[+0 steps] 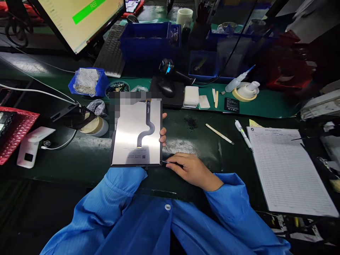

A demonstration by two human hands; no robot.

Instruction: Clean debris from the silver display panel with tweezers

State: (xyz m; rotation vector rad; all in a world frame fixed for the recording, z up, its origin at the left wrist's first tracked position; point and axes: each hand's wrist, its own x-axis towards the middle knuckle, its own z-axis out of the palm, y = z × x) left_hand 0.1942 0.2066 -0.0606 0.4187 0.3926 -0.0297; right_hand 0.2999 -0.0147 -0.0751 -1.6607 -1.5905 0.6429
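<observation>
A silvery display panel (132, 131) with a black-and-gold flex cable down its back is held above the dark green bench. My left hand (163, 134) reaches under it, fingertips curled round its right edge. My right hand (192, 170) rests on the bench at the panel's lower right corner, fingers pinched on a thin metal tool (167, 162) whose tip touches that corner. Blue sleeves cover both arms.
A monitor (79, 17) with a green bar, a keyboard (111, 49) and blue bins (148, 39) stand behind. A printed form (287, 170), a pen (243, 132) and a wooden stick (219, 134) lie right. Tape roll (95, 125), white device (30, 147) and red tray (16, 131) sit left.
</observation>
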